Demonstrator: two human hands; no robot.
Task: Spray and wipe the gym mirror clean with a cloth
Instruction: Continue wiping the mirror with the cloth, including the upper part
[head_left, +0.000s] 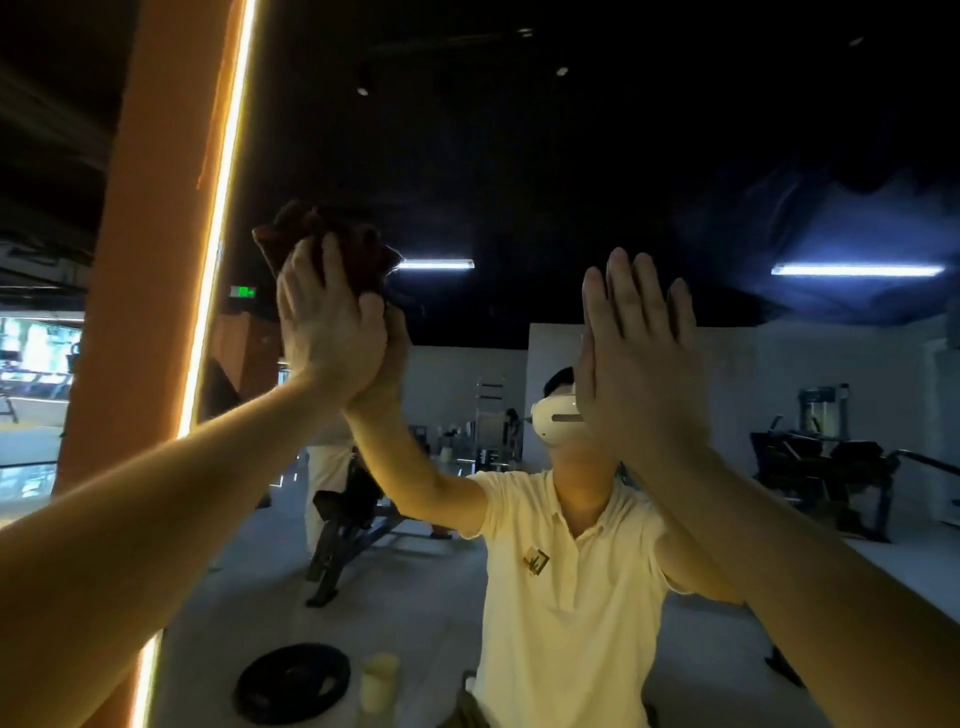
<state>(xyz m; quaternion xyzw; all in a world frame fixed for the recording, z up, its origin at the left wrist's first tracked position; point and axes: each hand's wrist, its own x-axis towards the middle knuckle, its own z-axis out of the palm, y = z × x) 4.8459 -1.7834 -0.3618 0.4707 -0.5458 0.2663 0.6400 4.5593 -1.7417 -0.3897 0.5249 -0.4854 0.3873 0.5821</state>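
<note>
The dark red cloth (332, 244) is bunched against the mirror (519, 182) near its left edge, beside the glowing strip (223, 208) and orange pillar (156, 234). The left hand (327, 322) presses it to the glass with nearly straight fingers. The right hand (639, 353) is raised flat at the glass, fingers straight and together, holding nothing. Low in the reflection lie a weight plate (293, 683) and a pale bottle (379, 680).

The mirror (519, 182) was seen as smooth, glossy glass across most of the frame. Left of centre, the cloth (358, 244) was seen as soft, crumpled fabric. The orange column (156, 260) at the left edge was seen as matt.
</note>
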